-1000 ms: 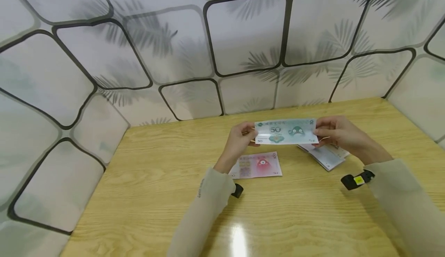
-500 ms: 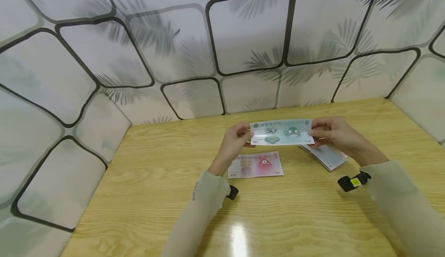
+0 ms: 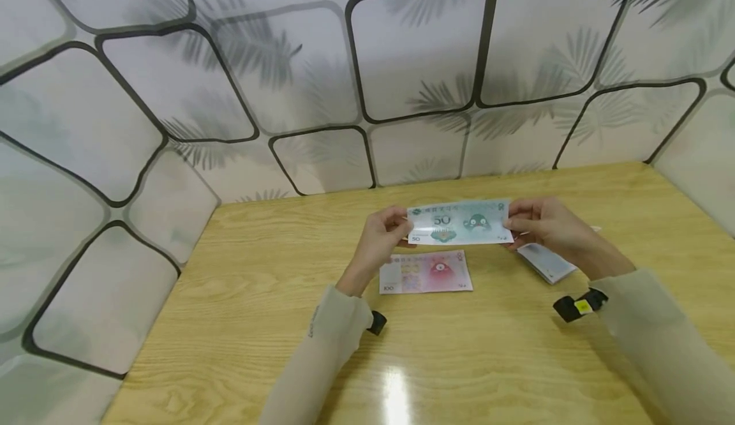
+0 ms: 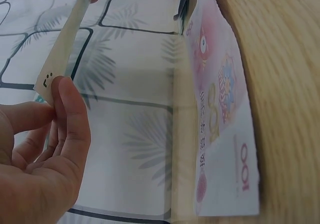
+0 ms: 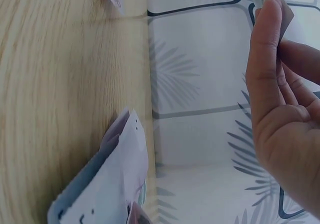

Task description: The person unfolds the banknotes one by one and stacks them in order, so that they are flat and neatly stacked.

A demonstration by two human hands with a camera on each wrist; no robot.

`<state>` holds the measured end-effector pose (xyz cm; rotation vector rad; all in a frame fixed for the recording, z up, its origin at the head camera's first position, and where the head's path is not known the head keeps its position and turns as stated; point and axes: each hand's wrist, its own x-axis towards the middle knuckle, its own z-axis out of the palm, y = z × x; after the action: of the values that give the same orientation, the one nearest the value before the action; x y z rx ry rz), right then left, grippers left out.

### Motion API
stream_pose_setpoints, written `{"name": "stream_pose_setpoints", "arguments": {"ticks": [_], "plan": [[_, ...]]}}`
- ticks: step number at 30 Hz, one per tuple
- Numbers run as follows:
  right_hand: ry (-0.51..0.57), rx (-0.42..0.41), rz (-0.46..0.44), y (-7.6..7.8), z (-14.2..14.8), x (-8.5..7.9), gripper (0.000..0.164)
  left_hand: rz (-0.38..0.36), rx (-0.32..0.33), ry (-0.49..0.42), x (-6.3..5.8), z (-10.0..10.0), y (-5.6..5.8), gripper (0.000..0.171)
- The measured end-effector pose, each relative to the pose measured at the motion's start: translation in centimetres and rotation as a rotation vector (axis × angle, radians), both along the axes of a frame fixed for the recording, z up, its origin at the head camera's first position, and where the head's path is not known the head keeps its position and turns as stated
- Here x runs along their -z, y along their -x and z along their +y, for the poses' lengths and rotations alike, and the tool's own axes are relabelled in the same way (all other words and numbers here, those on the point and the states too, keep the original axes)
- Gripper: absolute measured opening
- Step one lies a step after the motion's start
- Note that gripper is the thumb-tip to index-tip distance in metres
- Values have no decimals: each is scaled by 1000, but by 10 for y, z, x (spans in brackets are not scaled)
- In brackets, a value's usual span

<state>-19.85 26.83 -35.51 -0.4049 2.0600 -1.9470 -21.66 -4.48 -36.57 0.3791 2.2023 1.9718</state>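
Note:
A green play banknote marked 50 is held up above the table, stretched flat between both hands. My left hand pinches its left end between thumb and fingers, and my right hand pinches the right end. In the left wrist view the note appears nearly edge-on, with the left fingertips at its near corner. Below it on the table lies a pink banknote marked 100, face up. A pile of folded pale notes lies under the right hand, partly hidden by it.
The wooden table meets a patterned wall covering at its back edge. In the right wrist view the pile of notes stands slightly fanned near that edge. Small black cameras are strapped to both wrists.
Both hands have shifted slightly left and a little lower with the green note, still gripping its ends. More of the pink note now shows; the right hand covers more of the pile.

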Motion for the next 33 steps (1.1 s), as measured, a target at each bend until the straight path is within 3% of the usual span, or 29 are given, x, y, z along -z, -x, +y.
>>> {"name": "stream_pose_setpoints", "arguments": {"ticks": [6,19,27,33], "plan": [[-38,-18,27,-1,-6,2,9,-14,-2,11,1,-7,-2,25],[38,-121,3,0,-16,7,14,-11,-22,-12,7,-21,-6,22],[72,-165,-5,-1,-20,10,15,-23,18,31,8,-30,-8,23],[3,-135,-25,-2,-23,11,15,-34,71,54,6,-37,-10,21]]}}
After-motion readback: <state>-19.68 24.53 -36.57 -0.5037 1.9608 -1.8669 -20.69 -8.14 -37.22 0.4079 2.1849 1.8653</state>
